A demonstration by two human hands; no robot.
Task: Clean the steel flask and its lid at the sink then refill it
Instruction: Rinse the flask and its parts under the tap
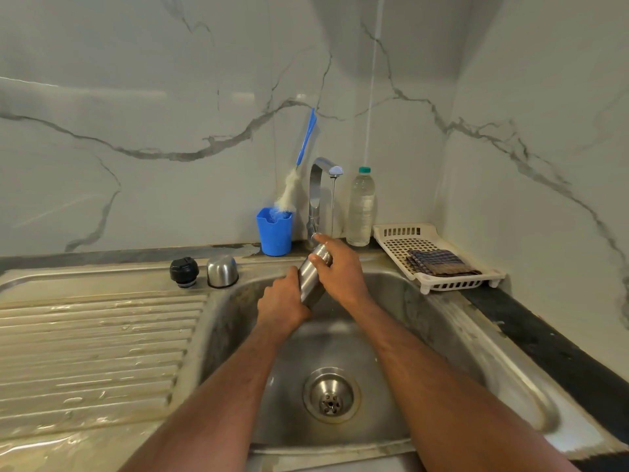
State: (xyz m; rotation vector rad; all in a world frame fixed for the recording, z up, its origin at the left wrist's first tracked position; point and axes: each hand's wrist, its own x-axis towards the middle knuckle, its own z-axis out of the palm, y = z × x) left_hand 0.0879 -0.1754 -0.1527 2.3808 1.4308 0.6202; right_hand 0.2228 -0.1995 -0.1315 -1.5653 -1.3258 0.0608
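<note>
Over the sink basin [391,335] I hold the steel flask [311,279] tilted, its mouth up toward the tap [321,195]. My left hand [282,303] grips its lower body. My right hand [338,267] wraps round its upper part near the mouth. A thin stream of water runs from the tap spout just behind my right hand. The black inner stopper [184,271] and the steel cup lid [222,271] stand side by side on the sink rim to the left.
A blue cup [275,233] with a blue-handled bottle brush [299,165] stands left of the tap. A plastic water bottle [361,207] stands to its right. A white rack [439,258] holds a folded cloth [439,262]. The ribbed drainboard [92,352] lies wet on the left.
</note>
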